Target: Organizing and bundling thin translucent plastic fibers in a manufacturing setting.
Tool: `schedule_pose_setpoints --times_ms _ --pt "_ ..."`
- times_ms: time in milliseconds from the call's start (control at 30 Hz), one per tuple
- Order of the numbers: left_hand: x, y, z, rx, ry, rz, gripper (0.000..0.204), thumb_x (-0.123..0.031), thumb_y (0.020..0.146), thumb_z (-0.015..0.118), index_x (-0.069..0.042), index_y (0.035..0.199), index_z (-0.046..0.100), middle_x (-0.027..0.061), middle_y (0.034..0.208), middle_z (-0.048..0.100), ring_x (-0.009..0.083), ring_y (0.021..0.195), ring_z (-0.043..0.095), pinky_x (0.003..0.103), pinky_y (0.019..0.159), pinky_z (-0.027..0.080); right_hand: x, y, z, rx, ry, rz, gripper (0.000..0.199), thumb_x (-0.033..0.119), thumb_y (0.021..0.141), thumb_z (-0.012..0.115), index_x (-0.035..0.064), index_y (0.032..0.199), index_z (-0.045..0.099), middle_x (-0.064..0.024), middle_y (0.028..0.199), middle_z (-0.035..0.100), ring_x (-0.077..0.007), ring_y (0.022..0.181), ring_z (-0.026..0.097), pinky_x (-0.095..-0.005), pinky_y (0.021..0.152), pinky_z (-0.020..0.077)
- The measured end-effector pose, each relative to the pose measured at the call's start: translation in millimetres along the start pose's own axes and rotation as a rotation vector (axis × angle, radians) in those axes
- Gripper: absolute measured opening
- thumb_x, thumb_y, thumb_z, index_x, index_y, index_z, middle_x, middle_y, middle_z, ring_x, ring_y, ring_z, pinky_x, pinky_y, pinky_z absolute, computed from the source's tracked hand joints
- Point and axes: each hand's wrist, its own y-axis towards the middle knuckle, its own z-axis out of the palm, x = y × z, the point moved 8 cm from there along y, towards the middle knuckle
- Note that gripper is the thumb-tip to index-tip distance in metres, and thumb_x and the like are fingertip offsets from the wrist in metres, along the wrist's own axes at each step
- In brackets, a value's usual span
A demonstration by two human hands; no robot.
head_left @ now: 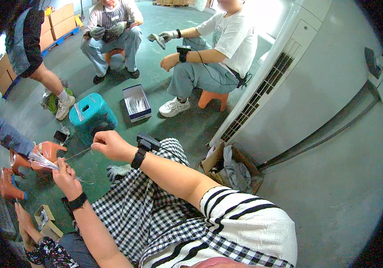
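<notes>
Green floor (178,127) shows at the centre of the frame, bounded on the right by a tall white cabinet (325,98) and at centre left by a turquoise stool (97,105), whose lower edge comes near the right hand (112,145). The left hand (67,181), at lower left, grips a bundle of thin silvery strands (44,161) that overlaps an orange stool (48,147) in view, while the right, fingers curled closed, pinches a single strand (78,154) stretched between the hands.
</notes>
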Motion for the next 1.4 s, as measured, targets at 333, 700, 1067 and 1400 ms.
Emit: schedule_pose_setpoints --times_ms 333,700,1067,1400 --pt "0 8 -5 0.000 -0.023 0.008 0.016 -0.019 0.090 0.055 -0.005 0.083 0.051 -0.0044 0.063 0.038 0.0008 0.046 0.031 0.016 0.036 0.022 -7 5 -8 -0.046 0.009 0.033 0.020 0.019 0.075 0.063 -0.0004 0.075 0.061 -0.0158 0.068 0.060 -0.0252 0.062 0.059 -0.0355 0.057 0.0454" --pt "2 8 -7 0.009 -0.043 0.002 0.015 -0.019 0.090 0.054 -0.004 0.086 0.052 -0.0036 0.064 0.039 0.0012 0.046 0.033 0.016 0.035 0.022 -8 4 -12 -0.082 -0.026 -0.005 0.022 0.021 0.075 0.064 -0.0006 0.074 0.060 -0.0168 0.067 0.059 -0.0262 0.062 0.059 -0.0364 0.057 0.0446" --pt "0 8 -7 0.015 -0.044 -0.009 0.014 -0.017 0.090 0.054 -0.004 0.086 0.052 -0.0037 0.064 0.039 0.0012 0.046 0.033 0.016 0.035 0.022 -11 5 -14 -0.078 -0.027 0.024 0.021 0.020 0.075 0.064 -0.0006 0.076 0.060 -0.0162 0.069 0.060 -0.0261 0.064 0.059 -0.0353 0.058 0.0450" --pt "1 6 -7 -0.020 -0.044 -0.026 0.018 -0.021 0.089 0.056 -0.004 0.087 0.051 -0.0041 0.064 0.038 0.0012 0.046 0.031 0.017 0.037 0.022 -15 5 -14 -0.083 -0.041 0.062 0.022 0.022 0.075 0.065 -0.0001 0.077 0.061 -0.0161 0.071 0.060 -0.0266 0.065 0.059 -0.0356 0.060 0.0459"
